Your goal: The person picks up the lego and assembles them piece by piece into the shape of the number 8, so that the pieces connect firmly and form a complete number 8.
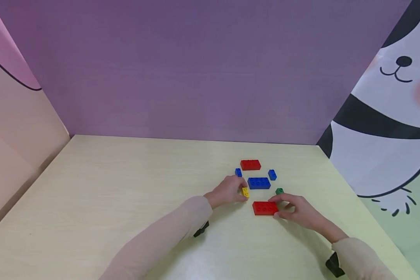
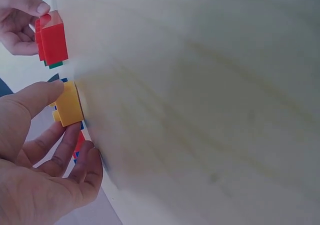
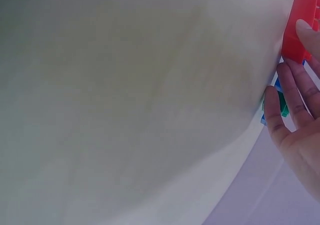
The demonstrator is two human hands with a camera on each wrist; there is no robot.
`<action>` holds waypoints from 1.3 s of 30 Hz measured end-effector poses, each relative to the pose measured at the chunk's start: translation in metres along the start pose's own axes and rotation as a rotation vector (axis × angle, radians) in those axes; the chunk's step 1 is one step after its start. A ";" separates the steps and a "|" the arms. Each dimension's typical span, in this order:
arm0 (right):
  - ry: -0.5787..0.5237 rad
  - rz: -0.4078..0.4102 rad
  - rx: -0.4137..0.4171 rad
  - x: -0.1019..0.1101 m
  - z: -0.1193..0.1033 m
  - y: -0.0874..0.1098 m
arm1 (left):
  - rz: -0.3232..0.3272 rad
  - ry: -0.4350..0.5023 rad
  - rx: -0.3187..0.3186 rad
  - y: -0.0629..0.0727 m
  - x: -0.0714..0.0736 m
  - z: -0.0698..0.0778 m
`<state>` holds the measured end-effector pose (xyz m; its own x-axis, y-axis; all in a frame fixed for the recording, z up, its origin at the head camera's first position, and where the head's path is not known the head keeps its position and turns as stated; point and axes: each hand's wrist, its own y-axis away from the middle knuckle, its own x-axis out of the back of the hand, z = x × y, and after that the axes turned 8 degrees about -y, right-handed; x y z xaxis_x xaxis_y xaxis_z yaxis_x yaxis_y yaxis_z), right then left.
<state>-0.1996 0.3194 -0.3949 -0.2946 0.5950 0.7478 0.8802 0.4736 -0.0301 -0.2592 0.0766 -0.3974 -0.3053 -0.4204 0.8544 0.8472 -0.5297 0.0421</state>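
Note:
My left hand (image 1: 229, 190) pinches a small yellow toy brick (image 2: 68, 104) between thumb and fingers, low over the table. At the right, my right hand (image 1: 297, 211) holds the right end of a red toy brick (image 1: 264, 208), thumb on the near side and a finger on the far side. Just behind that hand sits a small green brick (image 1: 279, 191), partly covered. A long blue brick (image 1: 259, 183) lies behind the two hands, between two small blue bricks (image 1: 272, 174). Farthest back is a second red brick (image 1: 250, 165).
The pale wooden table (image 1: 108, 202) ends at a purple wall (image 1: 196, 70) at the back. A panda picture (image 1: 388, 116) covers the right wall, and a pink panel (image 1: 17, 128) stands on the left. Dark wrist devices (image 1: 335, 265) show at both sleeves.

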 end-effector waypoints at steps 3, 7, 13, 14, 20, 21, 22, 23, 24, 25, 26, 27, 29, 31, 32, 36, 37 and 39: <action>0.004 0.000 -0.003 -0.001 0.000 -0.001 | 0.002 0.015 0.001 0.002 0.003 0.001; 0.001 -0.006 -0.006 -0.001 -0.001 -0.001 | 0.012 0.036 -0.008 0.004 0.006 0.002; -0.013 -0.010 -0.028 0.001 -0.003 0.000 | 0.025 0.081 -0.028 0.008 0.008 0.005; -0.011 -0.009 -0.029 0.001 -0.004 0.000 | 0.027 0.084 -0.031 0.008 0.008 0.005; -0.013 -0.003 -0.028 0.000 -0.004 0.000 | 0.045 0.064 -0.053 0.013 0.010 0.008; -0.015 -0.003 -0.028 0.000 -0.004 0.000 | 0.047 0.063 -0.059 0.014 0.010 0.009; -0.017 -0.002 -0.028 0.000 -0.004 0.000 | 0.049 0.063 -0.063 0.015 0.011 0.009; -0.019 -0.002 -0.029 -0.001 -0.004 0.000 | 0.051 0.064 -0.070 0.016 0.011 0.010; -0.020 -0.001 -0.030 -0.001 -0.004 0.000 | 0.053 0.063 -0.077 0.017 0.011 0.011; -0.020 0.000 -0.031 -0.001 -0.004 0.000 | 0.055 0.066 -0.085 0.018 0.012 0.011; -0.018 0.001 -0.031 -0.001 -0.004 0.000 | 0.056 0.066 -0.094 0.019 0.012 0.012; -0.017 0.001 -0.031 -0.001 -0.004 -0.001 | 0.057 0.066 -0.103 0.020 0.012 0.013; -0.016 0.002 -0.030 -0.001 -0.004 -0.001 | 0.060 0.065 -0.116 0.021 0.012 0.015; -0.014 0.002 -0.027 -0.001 -0.004 -0.001 | 0.059 0.065 -0.123 0.024 0.011 0.017; -0.012 0.002 -0.024 -0.001 -0.004 0.000 | 0.058 0.061 -0.125 0.025 0.010 0.018; -0.012 0.001 -0.010 -0.001 -0.004 0.000 | 0.048 0.059 -0.137 0.029 0.009 0.021; -0.012 0.002 -0.007 -0.001 -0.004 0.000 | 0.047 0.057 -0.142 0.029 0.008 0.022; -0.011 0.002 -0.001 -0.001 -0.004 0.000 | 0.045 0.060 -0.152 0.031 0.008 0.023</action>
<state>-0.1978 0.3155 -0.3929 -0.2965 0.6032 0.7404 0.8812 0.4718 -0.0315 -0.2253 0.0741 -0.3775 -0.2979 -0.4874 0.8208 0.7867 -0.6124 -0.0781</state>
